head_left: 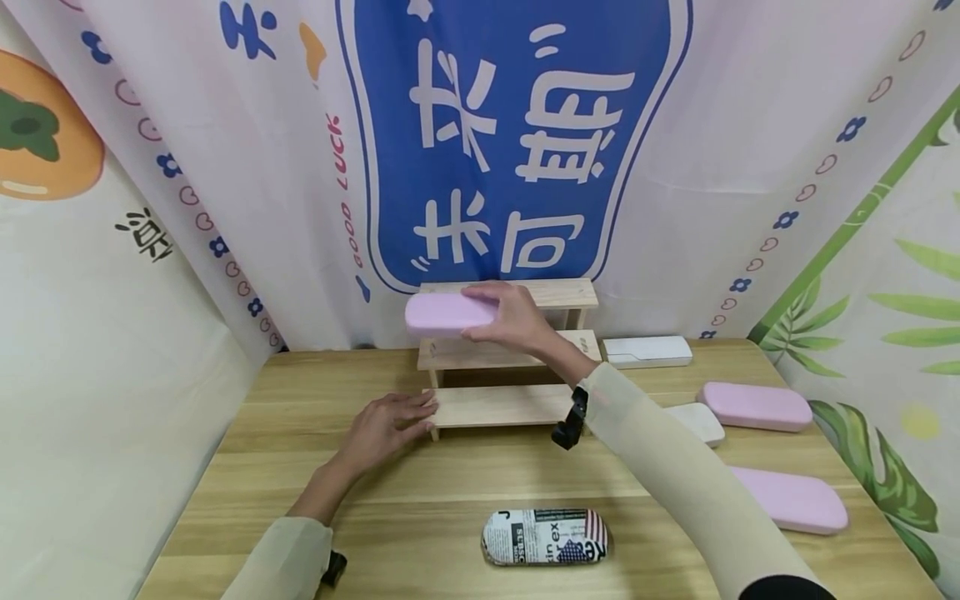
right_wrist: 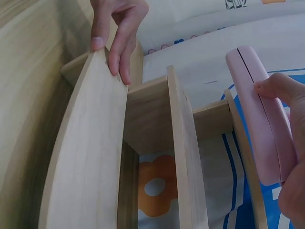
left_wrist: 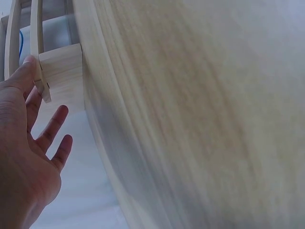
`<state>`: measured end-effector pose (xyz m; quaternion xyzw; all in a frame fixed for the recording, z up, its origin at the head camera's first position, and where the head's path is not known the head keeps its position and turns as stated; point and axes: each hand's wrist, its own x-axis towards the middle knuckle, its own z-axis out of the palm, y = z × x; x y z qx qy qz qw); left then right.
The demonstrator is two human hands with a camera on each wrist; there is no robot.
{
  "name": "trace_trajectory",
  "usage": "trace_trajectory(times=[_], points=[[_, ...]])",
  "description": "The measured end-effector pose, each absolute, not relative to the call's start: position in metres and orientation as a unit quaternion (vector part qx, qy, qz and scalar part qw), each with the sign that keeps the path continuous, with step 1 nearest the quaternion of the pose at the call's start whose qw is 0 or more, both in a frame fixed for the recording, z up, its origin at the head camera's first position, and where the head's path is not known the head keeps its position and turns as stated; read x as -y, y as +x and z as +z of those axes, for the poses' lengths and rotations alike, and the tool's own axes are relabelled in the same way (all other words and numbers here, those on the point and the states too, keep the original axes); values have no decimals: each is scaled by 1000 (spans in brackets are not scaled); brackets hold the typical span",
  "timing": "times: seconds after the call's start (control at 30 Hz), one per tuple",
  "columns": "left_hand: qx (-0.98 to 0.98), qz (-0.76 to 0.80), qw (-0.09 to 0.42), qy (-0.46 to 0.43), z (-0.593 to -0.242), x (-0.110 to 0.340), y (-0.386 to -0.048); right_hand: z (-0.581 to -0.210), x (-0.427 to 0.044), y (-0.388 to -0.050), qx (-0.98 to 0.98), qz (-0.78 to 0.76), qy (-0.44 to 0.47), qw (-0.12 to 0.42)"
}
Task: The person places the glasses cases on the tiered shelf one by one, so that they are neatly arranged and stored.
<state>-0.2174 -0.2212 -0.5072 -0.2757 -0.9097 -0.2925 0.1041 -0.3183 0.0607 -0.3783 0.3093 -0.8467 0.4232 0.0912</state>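
Note:
My right hand grips a pink glasses case by its right end, in front of the top tier of a three-step wooden display stand. The right wrist view shows the case closed, its seam running lengthwise, with my thumb on the seam side. At the stand's left end, my left hand pinches the corner of the lowest board between thumb and fingers. In the left wrist view, the other fingers of that hand spread away from the wood.
A patterned glasses case lies on the wooden table in front. To the right are a white box, a white case partly behind my sleeve, and two pink cases, one farther back, one nearer. A printed curtain hangs behind.

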Motion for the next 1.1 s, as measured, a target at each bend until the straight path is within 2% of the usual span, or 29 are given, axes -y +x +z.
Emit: trace_trajectory(times=[0.33,0.73,1.1], points=[[910,-292,100,-277,-505,221,-217,-374,-54,-336,854,414,301,95],[911,-292,101,-274,-507,222,-218,-371,-48,-352,865,420,267,68],[911,-293,96,-273,-505,222,-216,-368,-43,-359,869,410,272,56]])
